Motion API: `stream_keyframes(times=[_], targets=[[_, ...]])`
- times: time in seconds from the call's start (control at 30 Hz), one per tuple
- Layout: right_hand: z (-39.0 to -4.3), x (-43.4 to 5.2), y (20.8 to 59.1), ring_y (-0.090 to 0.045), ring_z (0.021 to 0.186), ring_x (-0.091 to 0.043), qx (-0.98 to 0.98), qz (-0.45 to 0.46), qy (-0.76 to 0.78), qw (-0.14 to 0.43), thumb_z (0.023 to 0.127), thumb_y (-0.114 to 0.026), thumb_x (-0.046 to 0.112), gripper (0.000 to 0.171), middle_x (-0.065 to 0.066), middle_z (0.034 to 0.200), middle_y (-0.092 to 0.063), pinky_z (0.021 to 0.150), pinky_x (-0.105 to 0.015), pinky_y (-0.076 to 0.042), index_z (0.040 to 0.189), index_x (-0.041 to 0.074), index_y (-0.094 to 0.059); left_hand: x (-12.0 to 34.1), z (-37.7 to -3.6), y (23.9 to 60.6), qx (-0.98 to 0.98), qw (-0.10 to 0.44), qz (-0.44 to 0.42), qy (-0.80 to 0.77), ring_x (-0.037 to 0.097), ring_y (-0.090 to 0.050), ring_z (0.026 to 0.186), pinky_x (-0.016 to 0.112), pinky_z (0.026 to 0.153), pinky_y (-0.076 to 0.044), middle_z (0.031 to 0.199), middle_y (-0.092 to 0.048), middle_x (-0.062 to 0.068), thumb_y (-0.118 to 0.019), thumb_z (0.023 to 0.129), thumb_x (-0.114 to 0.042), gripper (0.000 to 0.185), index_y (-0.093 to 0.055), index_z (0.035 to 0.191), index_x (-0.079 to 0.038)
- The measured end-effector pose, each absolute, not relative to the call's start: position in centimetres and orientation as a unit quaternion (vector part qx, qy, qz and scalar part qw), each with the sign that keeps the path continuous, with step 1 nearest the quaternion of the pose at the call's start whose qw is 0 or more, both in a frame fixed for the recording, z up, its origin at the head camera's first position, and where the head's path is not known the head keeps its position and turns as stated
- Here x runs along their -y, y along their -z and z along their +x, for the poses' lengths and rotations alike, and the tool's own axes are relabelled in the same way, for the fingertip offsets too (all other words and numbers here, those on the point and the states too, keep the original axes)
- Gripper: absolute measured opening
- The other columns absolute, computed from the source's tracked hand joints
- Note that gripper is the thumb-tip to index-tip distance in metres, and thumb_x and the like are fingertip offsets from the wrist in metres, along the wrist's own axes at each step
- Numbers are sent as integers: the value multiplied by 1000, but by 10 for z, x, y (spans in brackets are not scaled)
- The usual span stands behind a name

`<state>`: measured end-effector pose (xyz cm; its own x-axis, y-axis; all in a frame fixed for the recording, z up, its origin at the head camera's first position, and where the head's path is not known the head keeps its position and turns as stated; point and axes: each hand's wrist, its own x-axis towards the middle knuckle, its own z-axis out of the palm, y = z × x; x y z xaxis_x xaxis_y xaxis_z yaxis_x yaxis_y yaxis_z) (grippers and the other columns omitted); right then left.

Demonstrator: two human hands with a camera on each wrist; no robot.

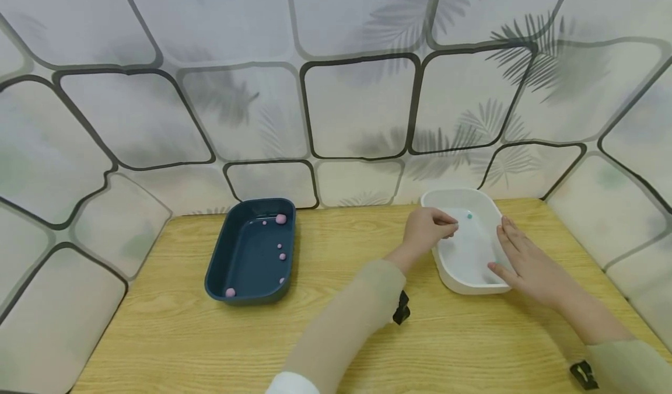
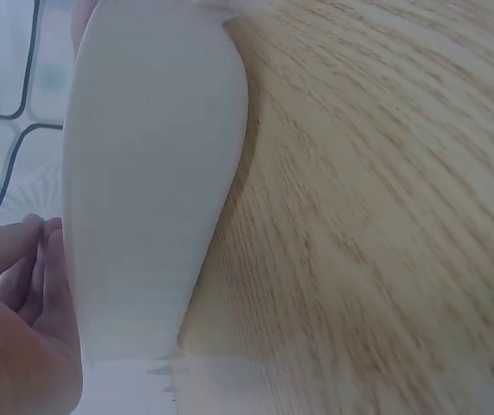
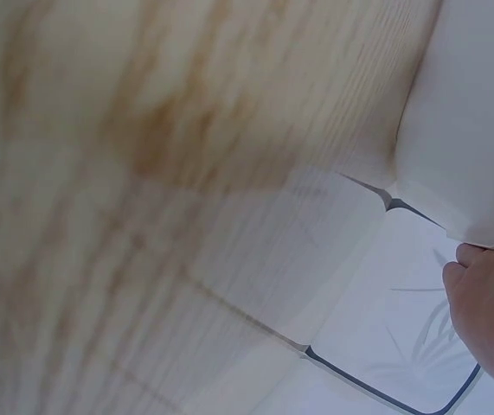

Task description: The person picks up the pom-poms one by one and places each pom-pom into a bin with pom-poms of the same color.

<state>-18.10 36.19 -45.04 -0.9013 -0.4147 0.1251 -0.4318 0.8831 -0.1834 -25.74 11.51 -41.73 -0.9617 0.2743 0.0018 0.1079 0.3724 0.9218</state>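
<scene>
A white basin (image 1: 467, 289) stands on the right side of the table, with a small teal ball (image 1: 469, 216) lying inside near its far end. Over the basin's left rim, my left hand (image 1: 427, 229) pinches thumb and fingertips together. A tiny spot of teal shows between those fingertips in the left wrist view, most of it hidden by the fingers (image 2: 35, 259). My right hand (image 1: 530, 265) rests on the basin's right rim, fingers fairly straight and thumb reaching over the inside. The right wrist view catches only part of this hand (image 3: 493, 311) beside the basin's outer wall.
A dark blue basin (image 1: 249, 297) sits at the left of the wooden table (image 1: 362, 242), with several pink balls of different sizes inside, the largest (image 1: 280, 219) near its far right corner. Patterned fabric walls (image 1: 362, 108) border the table's back and sides.
</scene>
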Motion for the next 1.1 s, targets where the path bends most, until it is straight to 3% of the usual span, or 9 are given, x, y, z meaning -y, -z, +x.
stream_keyframes(times=[0.23,0.67,0.97,1.1], targets=[[-180,-360,450,5,166,-41,970,215,-111,37,111,-53,37,85,-37,173,-1,127,-21,20,161,-19,-13,-118,-259,417,-839,67,97,-531,4,-74,69,10,61,-53,88,-83,4,-80,97,-16,10,-86,102,-10],[-181,-358,448,6,166,-40,969,217,-115,40,111,-54,36,85,-38,172,-3,124,-16,22,161,-19,-13,-114,-257,415,-825,69,99,-552,10,-78,76,10,64,-54,89,-83,7,-78,99,-13,11,-85,104,-7],[-181,-361,449,7,166,-39,970,215,-105,35,111,-53,38,86,-37,173,-2,127,-20,20,161,-18,-13,-112,-253,415,-819,79,119,-555,6,-75,74,10,64,-54,92,-83,7,-76,100,-15,12,-85,105,-8],[-181,-362,451,9,166,-38,970,217,-102,36,111,-54,38,86,-36,173,-1,123,-15,22,162,-18,-12,-110,-252,416,-816,82,118,-559,7,-75,74,11,65,-55,93,-83,7,-77,100,-15,13,-85,105,-7]])
